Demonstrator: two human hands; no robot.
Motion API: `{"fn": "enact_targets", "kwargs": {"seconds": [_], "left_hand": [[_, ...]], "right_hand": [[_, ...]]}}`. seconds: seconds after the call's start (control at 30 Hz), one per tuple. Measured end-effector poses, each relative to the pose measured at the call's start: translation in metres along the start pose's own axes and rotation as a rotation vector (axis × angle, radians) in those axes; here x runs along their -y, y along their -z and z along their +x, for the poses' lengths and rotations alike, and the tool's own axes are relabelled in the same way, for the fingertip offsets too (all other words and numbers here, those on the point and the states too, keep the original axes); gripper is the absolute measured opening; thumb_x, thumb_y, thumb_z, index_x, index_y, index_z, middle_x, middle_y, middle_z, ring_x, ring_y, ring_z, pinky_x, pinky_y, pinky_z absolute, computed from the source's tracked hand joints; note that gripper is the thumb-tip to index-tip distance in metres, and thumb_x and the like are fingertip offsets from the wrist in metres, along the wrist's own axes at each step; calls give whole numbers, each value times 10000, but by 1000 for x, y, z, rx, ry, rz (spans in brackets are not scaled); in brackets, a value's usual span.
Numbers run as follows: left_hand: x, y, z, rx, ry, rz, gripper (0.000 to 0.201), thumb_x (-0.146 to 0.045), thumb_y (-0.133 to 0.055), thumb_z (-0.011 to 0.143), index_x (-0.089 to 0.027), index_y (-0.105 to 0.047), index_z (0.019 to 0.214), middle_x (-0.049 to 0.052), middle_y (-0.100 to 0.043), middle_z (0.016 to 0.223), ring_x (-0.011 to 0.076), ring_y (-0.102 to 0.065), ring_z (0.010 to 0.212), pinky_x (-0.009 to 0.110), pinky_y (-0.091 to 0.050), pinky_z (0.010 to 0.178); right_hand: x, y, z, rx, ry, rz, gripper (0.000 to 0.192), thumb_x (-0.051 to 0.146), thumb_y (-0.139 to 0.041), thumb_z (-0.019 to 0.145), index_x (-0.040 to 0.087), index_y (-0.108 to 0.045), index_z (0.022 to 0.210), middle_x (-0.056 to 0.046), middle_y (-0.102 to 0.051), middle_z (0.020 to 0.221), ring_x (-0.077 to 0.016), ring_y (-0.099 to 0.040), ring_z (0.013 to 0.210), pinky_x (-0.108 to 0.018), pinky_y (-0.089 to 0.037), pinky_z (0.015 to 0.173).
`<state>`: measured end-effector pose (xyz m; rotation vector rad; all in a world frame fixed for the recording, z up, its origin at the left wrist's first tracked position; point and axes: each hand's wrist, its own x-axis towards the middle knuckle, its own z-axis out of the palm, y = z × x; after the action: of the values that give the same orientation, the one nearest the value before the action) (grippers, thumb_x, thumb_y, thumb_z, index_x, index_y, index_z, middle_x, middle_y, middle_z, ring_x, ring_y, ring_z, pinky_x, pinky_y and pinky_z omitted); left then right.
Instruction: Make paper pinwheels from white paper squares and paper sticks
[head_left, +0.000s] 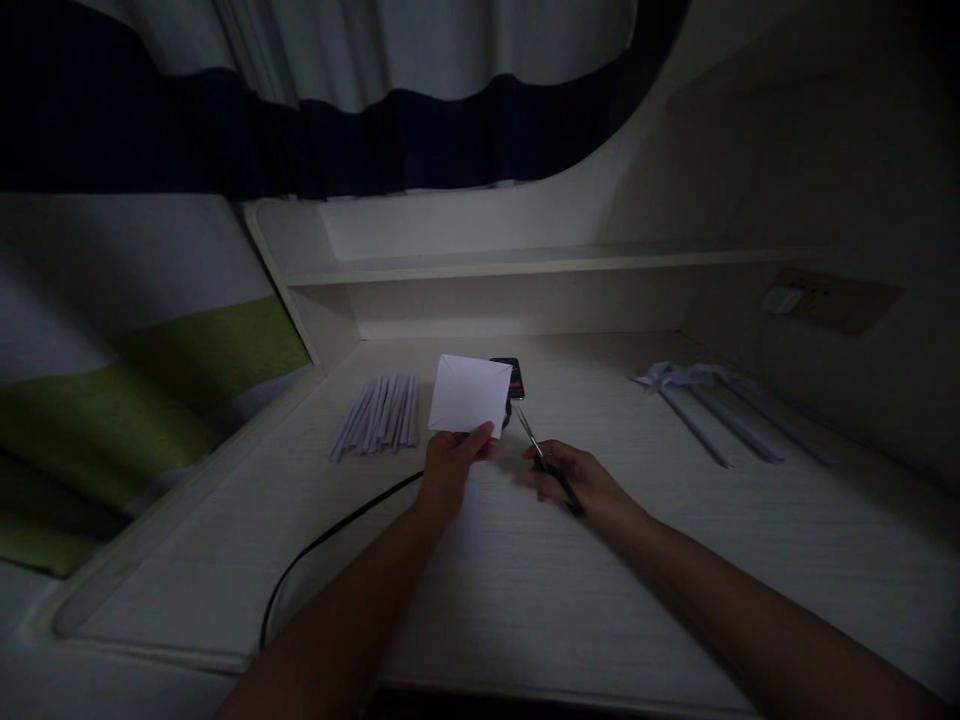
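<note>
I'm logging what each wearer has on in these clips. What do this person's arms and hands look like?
Both forearms are bare as far as the picture shows: no sleeves in view. The left hand and right hand wear no gloves. No watch, ring or bracelet shows, though the dim light could hide small ones.

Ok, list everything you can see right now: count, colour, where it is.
paper square: one, white, held up over the desk middle
scissors: one pair, dark handles, blades pointing at the paper
phone: one, dark, behind the paper, partly hidden
paper strips: one bundle, white, left of the paper
rolled paper sticks: about three, white, far right of the desk
cable: one, black, running along the desk under the left arm
desk: one, pale wood
shelf: one, pale, at the back
wall socket: one, white, right wall
curtain: one, white and dark striped, above
left hand: pinches the paper's bottom edge
right hand: grips the scissors
</note>
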<state>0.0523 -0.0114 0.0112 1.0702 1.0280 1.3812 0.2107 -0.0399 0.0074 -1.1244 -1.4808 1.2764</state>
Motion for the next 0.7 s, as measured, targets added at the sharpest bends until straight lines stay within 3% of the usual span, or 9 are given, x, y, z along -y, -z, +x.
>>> {"fn": "enact_targets", "kwargs": {"seconds": [0.23,0.7], "left_hand": [[-2,-2,-4,10,11,-70,218,-274,-684,553,-104,-647,684,46,-643,657,115,-580,587,241,-467,599],[-6,-7,-8,33,30,-2,217,-246,-671,556,-98,-633,711,46,-639,635,124,-581,553,237,-469,548]], "right_hand": [[-7,-4,0,156,-50,37,306,340,-642,585,153,-491,775,52,-501,562,-61,-444,438,-214,-380,422],[-9,-1,-1,192,-46,-59,312,413,-603,628,150,-509,767,41,-514,515,-60,-425,373,-203,-339,369]]}}
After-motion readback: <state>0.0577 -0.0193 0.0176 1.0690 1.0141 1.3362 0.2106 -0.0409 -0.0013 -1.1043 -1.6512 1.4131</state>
